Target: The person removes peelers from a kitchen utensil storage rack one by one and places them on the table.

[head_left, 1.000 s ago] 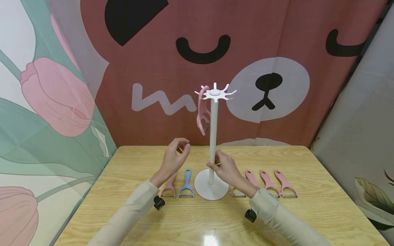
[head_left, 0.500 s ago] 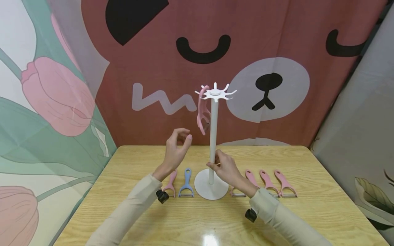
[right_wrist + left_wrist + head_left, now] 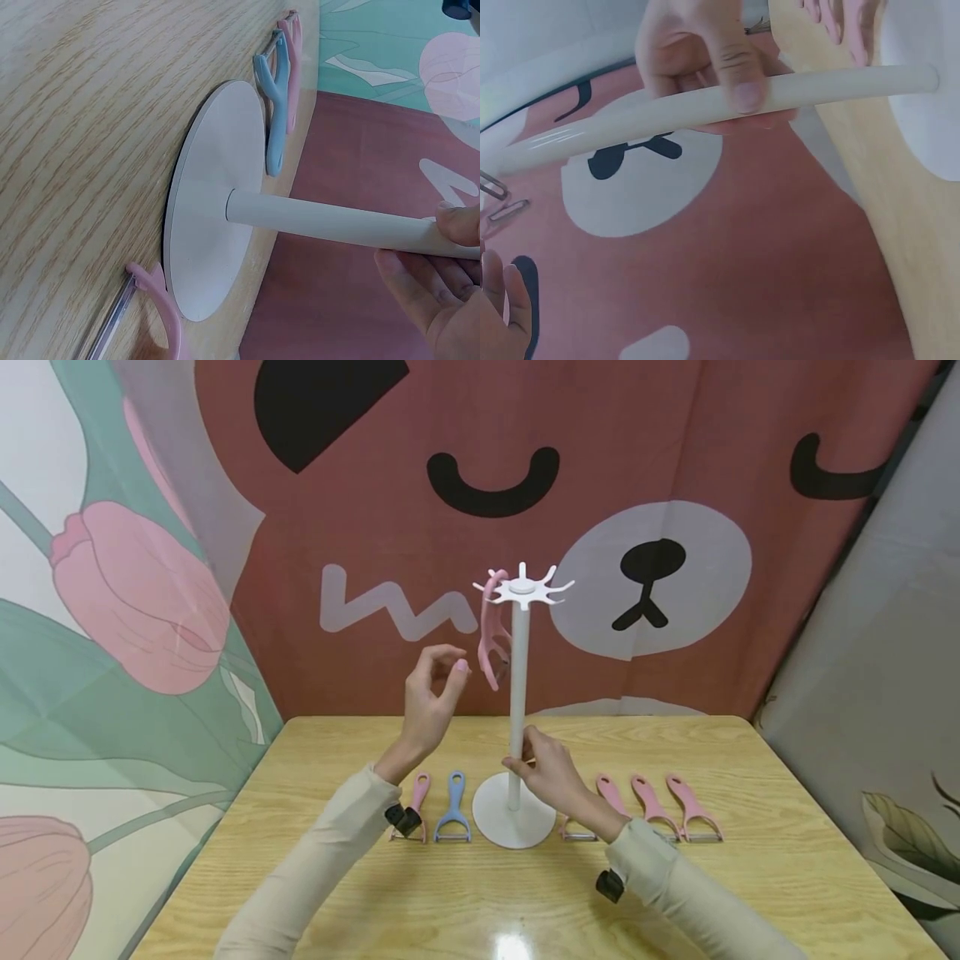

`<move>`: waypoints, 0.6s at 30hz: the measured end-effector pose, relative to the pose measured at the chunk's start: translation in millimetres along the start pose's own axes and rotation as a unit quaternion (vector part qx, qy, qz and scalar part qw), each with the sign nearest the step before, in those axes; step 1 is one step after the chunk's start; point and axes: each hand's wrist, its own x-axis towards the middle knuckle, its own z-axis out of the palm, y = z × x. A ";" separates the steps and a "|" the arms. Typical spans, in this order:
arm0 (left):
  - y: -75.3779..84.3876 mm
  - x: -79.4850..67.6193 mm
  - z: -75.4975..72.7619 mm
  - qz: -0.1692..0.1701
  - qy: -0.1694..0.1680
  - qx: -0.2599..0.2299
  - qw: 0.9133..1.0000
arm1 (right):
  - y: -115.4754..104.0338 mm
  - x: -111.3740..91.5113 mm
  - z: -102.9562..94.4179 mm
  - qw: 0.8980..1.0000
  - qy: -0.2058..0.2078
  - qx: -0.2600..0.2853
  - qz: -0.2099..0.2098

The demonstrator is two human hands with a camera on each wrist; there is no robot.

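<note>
A white stand (image 3: 519, 685) with a round base and a ring of hooks on top stands upright on the table. One pink peeler (image 3: 491, 635) hangs by its handle from a hook on the left side. My right hand (image 3: 551, 774) grips the lower pole between thumb and fingers, as the right wrist view also shows. Raised left of the pole is my left hand (image 3: 431, 697), its fingers loosely bent with nothing between them, just below and left of the hanging peeler. Two peelers lie left of the base: a blue peeler (image 3: 454, 802) and another pink peeler (image 3: 421, 792).
Right of the base lie several pink peelers in a row, partly hidden by my right forearm; the outermost pink peeler (image 3: 693, 810) shows whole. The wooden table (image 3: 360, 893) ends at a cloth backdrop (image 3: 360, 668) with a bear print.
My left hand has risen from near the tabletop toward the hanging peeler. The right hand keeps its grip on the pole, and the stand has stayed in place.
</note>
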 end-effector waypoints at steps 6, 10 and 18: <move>6.4 5.3 2.3 0.009 0.002 0.008 1.000 | 0.6 -1.7 1.1 1.000 0.000 0.000 0.001; 14.8 8.4 4.0 0.008 0.014 0.002 1.000 | 1.6 -1.4 2.0 1.000 0.003 -0.001 -0.009; 22.4 16.5 6.8 -0.018 0.005 -0.012 1.000 | 1.4 0.3 0.5 1.000 0.003 -0.001 -0.005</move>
